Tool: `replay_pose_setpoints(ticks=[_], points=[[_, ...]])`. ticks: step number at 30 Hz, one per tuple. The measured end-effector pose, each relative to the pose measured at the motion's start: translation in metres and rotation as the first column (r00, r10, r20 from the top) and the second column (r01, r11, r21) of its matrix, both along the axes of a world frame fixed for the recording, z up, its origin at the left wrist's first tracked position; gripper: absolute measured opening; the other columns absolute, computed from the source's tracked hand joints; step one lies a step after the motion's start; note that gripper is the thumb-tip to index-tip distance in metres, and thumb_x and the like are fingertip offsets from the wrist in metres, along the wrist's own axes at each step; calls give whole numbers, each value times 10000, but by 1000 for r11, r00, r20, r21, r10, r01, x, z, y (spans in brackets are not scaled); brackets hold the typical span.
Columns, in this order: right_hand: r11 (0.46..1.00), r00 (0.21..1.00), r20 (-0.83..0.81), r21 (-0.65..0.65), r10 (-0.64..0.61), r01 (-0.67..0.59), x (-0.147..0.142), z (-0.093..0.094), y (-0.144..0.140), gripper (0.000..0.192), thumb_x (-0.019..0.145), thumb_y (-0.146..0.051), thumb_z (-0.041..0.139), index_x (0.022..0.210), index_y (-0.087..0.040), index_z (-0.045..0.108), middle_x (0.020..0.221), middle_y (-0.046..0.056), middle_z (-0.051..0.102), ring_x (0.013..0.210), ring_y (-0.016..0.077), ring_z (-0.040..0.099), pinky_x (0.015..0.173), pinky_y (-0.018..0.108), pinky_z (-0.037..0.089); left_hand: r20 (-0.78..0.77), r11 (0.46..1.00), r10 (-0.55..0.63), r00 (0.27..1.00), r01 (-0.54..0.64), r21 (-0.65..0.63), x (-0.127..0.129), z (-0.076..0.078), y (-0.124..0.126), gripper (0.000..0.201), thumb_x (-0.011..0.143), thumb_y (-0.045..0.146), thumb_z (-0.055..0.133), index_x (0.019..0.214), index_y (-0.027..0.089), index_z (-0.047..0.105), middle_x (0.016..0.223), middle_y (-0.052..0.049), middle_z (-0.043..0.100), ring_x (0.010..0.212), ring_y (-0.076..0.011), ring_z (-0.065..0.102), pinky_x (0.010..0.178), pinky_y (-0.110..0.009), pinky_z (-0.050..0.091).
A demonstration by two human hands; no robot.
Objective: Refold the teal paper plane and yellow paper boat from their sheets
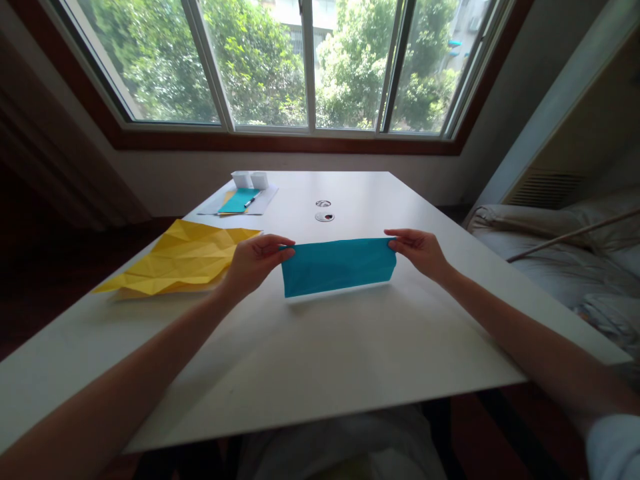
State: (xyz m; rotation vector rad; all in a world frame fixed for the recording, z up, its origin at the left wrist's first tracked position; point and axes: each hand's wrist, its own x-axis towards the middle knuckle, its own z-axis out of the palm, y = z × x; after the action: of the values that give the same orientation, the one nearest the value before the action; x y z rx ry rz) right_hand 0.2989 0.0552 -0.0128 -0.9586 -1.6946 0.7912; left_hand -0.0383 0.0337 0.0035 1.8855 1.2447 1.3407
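Blue paper sheet (338,267): folded strip, long axis left-right; far corners pinched by left hand (255,262) and right hand (419,252).

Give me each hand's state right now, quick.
Left hand: closed in a pinch grip on the upper left corner of the folded teal paper sheet.
Right hand: closed, pinching its upper right corner.

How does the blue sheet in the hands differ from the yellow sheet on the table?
The blue sheet is pinched at its two upper corners by the left hand and the right hand; the yellow sheet lies untouched beside the left hand. The blue sheet forms a neat, smooth, narrow strip; the yellow sheet is spread wide and covered in creases. The yellow sheet looks larger. Both are coloured paper on the white table.
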Motion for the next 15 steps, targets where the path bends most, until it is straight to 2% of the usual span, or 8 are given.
replay_pose_setpoints(ticks=[15], points=[[1000,999,38,11,1,-2,1,-1,1,375,721,-411,670,1038,-213,673,848,43,704,748,172,637,669,328,541,4,1000,8,1000,-8,6,0,0,0,337,643,406,729,850,142,695,699,-47,659,628,-139,585,559,-230,473]])
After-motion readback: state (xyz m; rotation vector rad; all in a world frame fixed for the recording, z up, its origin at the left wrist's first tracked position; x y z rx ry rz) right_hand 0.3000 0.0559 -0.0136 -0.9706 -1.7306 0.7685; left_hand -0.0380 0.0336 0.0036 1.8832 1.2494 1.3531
